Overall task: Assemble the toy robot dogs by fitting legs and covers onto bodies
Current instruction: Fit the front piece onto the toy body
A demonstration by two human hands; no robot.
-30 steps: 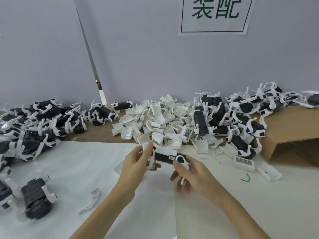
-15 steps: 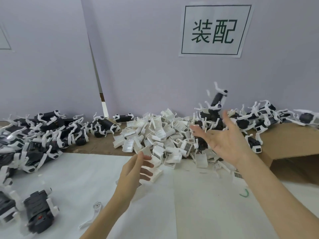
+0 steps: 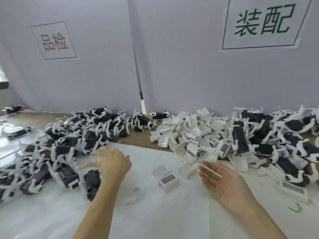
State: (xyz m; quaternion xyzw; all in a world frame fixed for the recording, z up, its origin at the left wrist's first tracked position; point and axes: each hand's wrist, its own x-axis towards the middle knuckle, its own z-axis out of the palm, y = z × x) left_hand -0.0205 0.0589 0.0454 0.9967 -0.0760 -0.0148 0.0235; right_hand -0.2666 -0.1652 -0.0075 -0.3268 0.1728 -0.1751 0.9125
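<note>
My left hand (image 3: 110,163) hovers with spread fingers above a black dog body (image 3: 92,181) at the edge of the left pile (image 3: 65,147) of black bodies with white legs. It holds nothing. My right hand (image 3: 222,183) is open, palm turned inward, empty, next to the heap of white covers (image 3: 193,135). One white cover with a barcode (image 3: 166,177) lies alone between my hands. A single white leg (image 3: 133,195) lies on the sheet near my left forearm. A pile of dogs (image 3: 276,137) fills the right side.
A white sheet (image 3: 51,213) covers the near table; brown cardboard (image 3: 134,138) shows behind it. Grey partition walls carry two paper signs (image 3: 262,23). A green wire scrap (image 3: 296,208) lies at the lower right. Another barcode cover (image 3: 293,188) sits near the right edge.
The dog I held a second ago was tossed onto the right pile. Both hands are now empty; the left has reached left over the body pile, the right has dropped back. My view turned left.
</note>
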